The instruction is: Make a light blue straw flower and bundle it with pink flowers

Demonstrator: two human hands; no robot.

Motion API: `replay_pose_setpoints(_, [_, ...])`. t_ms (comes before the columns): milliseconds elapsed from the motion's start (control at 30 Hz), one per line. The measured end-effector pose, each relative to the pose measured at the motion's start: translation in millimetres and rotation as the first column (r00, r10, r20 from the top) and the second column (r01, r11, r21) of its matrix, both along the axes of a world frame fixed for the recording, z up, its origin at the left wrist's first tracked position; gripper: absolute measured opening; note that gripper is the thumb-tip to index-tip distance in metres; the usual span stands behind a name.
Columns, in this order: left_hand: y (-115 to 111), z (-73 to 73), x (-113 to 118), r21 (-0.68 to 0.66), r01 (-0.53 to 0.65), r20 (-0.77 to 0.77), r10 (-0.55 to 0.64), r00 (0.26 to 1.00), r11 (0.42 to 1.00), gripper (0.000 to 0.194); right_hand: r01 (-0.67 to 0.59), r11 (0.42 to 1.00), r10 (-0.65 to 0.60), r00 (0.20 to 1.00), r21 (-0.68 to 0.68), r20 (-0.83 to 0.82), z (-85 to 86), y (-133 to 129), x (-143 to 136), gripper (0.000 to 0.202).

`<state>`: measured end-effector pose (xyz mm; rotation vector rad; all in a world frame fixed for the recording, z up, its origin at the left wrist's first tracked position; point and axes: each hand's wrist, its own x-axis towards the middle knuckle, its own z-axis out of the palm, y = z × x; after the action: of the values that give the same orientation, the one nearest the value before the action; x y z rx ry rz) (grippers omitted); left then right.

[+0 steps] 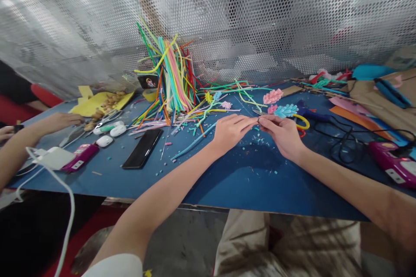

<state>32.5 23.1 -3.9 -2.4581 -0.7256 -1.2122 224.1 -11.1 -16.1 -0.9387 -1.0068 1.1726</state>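
Note:
Over the middle of the blue table, my left hand (232, 132) is closed with its fingers stretched toward my right. From behind it a light blue pipe cleaner (194, 142) trails down and to the left. My right hand (284, 136) pinches at my left fingertips; whatever sits between its fingers is too small and covered to make out. Just beyond the right hand lie a blue pipe-cleaner flower (286, 110) and a pink one (273, 96). Scissors with a yellow handle (303, 121) are partly hidden behind that hand.
A big bundle of colored pipe cleaners (175, 78) stands against the perforated metal screen (260, 17). Left of my arm are a black phone (143, 148), an earbud case (104, 141) and a purple power strip (80, 157). Another person's arm (42, 132) reaches in. Black cables (344, 138) lie right.

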Motion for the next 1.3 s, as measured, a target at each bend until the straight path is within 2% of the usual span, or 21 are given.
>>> replay_pose_setpoints(133, [3.2,1.1,-3.3,0.046,-0.002,-0.056,0.004,0.998,0.999,0.018,-0.026,1.0,0.026,1.0,-0.013,0.014,-2.2,0.8,1.1,0.022])
replay_pose_setpoints(367, [2.9,1.9,-5.1,0.173,-0.09,-0.145,0.116,0.983,0.981,0.021,-0.073,0.997,0.072,0.997,-0.024,-0.037,0.2,0.6,0.6,0.021])
replay_pose_setpoints(500, [1.0,7.8,-5.2,0.213,-0.06,-0.117,0.086,0.989,0.975,0.022,-0.109,0.994,0.11,0.99,0.011,-0.087,2.4,0.0,0.7,0.019])
replay_pose_setpoints(633, [0.7,11.0,-6.1,0.183,-0.044,-0.11,0.065,0.992,0.982,0.024,-0.123,0.992,0.126,0.988,0.033,-0.088,2.2,-0.3,0.5,0.018])
replay_pose_setpoints(867, [-2.1,12.7,-4.4,0.039,-0.014,-0.162,0.021,0.987,0.999,0.024,-0.023,0.993,0.019,0.999,0.114,0.04,-0.4,1.1,0.9,0.016])
replay_pose_setpoints(1167, [-6.0,13.7,5.0,0.108,0.004,0.005,-0.004,1.0,0.994,0.017,0.017,0.981,-0.036,0.994,0.191,0.101,5.1,-2.8,-1.4,0.013])
replay_pose_setpoints(1300, [-10.1,13.4,10.9,0.031,-0.012,0.071,0.01,0.997,0.999,0.01,0.048,0.97,-0.086,0.985,0.239,0.149,6.2,-4.2,-2.8,0.016])
